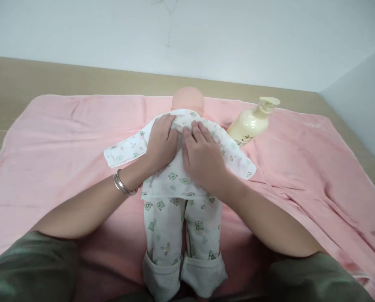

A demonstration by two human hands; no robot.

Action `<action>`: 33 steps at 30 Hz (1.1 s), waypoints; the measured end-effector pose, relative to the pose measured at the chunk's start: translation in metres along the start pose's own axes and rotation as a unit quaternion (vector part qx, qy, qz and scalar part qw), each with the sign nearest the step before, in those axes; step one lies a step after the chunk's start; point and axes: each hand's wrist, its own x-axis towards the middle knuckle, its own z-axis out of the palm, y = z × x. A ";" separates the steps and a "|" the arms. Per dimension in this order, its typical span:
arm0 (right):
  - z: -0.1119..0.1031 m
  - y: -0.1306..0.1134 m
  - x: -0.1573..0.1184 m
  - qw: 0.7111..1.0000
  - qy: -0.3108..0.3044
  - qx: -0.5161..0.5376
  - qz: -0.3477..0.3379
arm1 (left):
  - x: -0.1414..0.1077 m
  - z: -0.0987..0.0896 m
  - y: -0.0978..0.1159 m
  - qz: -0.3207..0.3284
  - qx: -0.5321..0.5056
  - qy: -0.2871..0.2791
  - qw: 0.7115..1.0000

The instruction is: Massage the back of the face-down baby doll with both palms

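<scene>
A baby doll (pixel 188 99) lies face down on a pink blanket (pixel 80 126), its head toward the wall. It wears a white printed top (pixel 181 182) and matching trousers (pixel 167 226) with rolled cuffs. Flat on the upper left of its back rests my left hand (pixel 162 140), fingers stretched out. My right hand (pixel 203 153) lies on the right side of the back, also with straight fingers. Neither hand grips anything. The doll's sleeves spread out to both sides, and its face is hidden.
A cream pump bottle (pixel 252 123) leans beside the doll's right sleeve, on the blanket. Behind the blanket runs a wooden surface (pixel 80 77) that meets a white wall (pixel 238 37). Folds crease the blanket at the right.
</scene>
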 end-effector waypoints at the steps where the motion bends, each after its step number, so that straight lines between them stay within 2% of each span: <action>1: 0.000 0.007 0.007 1.000 -0.011 0.019 0.011 | -0.006 0.001 0.004 0.021 0.026 -0.004 0.999; 4: 0.000 0.030 0.029 0.996 -0.037 0.064 0.057 | -0.031 0.006 0.019 0.102 0.079 -0.020 0.991; 6: 0.000 0.038 0.036 0.994 -0.038 0.068 0.070 | -0.041 0.008 0.026 0.129 0.074 -0.024 0.989; 9: -0.001 0.031 0.030 0.996 -0.022 0.044 0.069 | -0.036 0.006 0.026 0.080 0.029 -0.027 0.996; 12: -0.003 0.010 0.012 0.998 -0.006 -0.014 0.054 | -0.013 0.000 0.015 -0.004 -0.003 -0.031 0.999; 15: -0.005 -0.003 -0.001 0.998 0.008 -0.058 0.030 | 0.006 -0.003 0.005 -0.026 -0.022 -0.020 0.999; 19: -0.003 0.014 0.013 0.999 0.013 -0.007 0.039 | -0.003 0.001 0.006 0.018 0.024 -0.009 1.000; 23: -0.003 0.044 0.040 0.996 -0.025 0.046 0.067 | -0.031 0.007 0.021 0.103 0.098 0.002 0.990; 25: -0.005 0.049 0.045 0.996 -0.043 0.040 0.061 | -0.036 0.007 0.025 0.116 0.104 -0.008 0.988; 28: -0.007 0.038 0.037 0.997 -0.045 0.011 0.064 | -0.024 0.004 0.022 0.066 0.080 -0.025 0.994; 31: -0.005 0.014 0.016 0.998 -0.014 -0.035 0.057 | -0.005 0.002 0.011 0.001 0.041 -0.022 0.999; 33: -0.003 0.000 0.003 0.997 0.010 -0.064 0.040 | 0.003 0.002 0.005 -0.008 0.014 -0.009 1.000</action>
